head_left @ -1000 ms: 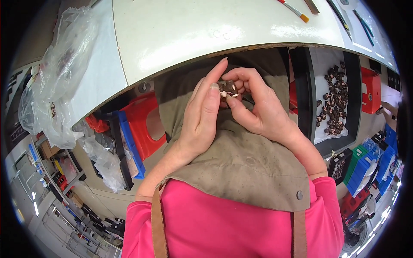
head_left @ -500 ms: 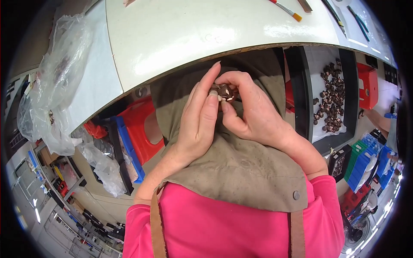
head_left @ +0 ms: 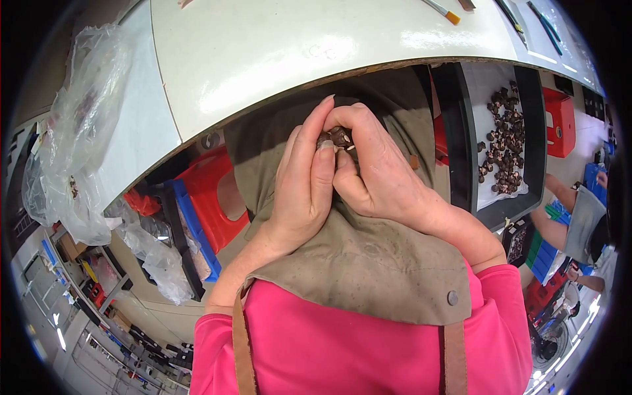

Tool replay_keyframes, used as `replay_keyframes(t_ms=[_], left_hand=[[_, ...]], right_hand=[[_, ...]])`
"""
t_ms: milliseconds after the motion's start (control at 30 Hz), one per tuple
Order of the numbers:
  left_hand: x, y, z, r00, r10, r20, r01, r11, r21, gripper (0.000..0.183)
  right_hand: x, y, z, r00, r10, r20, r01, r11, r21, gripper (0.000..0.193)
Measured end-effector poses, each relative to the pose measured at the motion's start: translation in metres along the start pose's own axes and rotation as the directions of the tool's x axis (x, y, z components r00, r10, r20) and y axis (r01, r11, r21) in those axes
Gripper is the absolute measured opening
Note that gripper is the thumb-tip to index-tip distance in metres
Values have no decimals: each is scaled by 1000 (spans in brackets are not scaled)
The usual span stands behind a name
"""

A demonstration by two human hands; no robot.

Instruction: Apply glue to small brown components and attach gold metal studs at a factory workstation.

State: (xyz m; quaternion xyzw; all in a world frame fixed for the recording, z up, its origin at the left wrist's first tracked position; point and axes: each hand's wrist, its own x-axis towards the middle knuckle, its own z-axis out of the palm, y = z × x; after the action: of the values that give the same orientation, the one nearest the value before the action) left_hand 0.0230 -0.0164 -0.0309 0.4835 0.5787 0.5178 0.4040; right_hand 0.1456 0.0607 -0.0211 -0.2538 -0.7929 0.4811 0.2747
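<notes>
A small dark brown piece with pale, whitish spots [head_left: 340,137] sits between my two hands, in front of my apron [head_left: 368,253] and just below the table edge. My left hand [head_left: 303,174] closes on it from the left, with the thumb against its near side and the other fingers stretched up close together. From the right, my right hand [head_left: 382,164] curls its index finger over the far side and presses the thumb close to the near side. The fingers cover much of the piece, so its full shape is hidden.
At the right, a black tray [head_left: 473,141] with white lining holds several similar dark pieces [head_left: 507,125]. The white table [head_left: 263,59] carries a flat brush [head_left: 442,11] and pliers [head_left: 545,27]. Clear plastic bags [head_left: 85,125] hang at the left above a blue bin [head_left: 193,227]. Another person [head_left: 582,224] is at the far right.
My right hand has curled further over the piece, and less of it shows. The view has shifted slightly. More of the other person has come into sight at the right.
</notes>
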Motion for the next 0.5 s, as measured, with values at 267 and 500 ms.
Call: replay_keyframes(t_ms=[267, 500], left_hand=[[-5, 4, -5, 999, 33, -16, -32, 999, 39, 40], [-4, 10, -9, 997, -70, -20, 68, 993, -99, 39]], right_hand=[[-1, -4, 5, 1000, 13, -14, -13, 1000, 5, 37], [-2, -13, -1, 980, 177, 94, -190, 971, 147, 41]])
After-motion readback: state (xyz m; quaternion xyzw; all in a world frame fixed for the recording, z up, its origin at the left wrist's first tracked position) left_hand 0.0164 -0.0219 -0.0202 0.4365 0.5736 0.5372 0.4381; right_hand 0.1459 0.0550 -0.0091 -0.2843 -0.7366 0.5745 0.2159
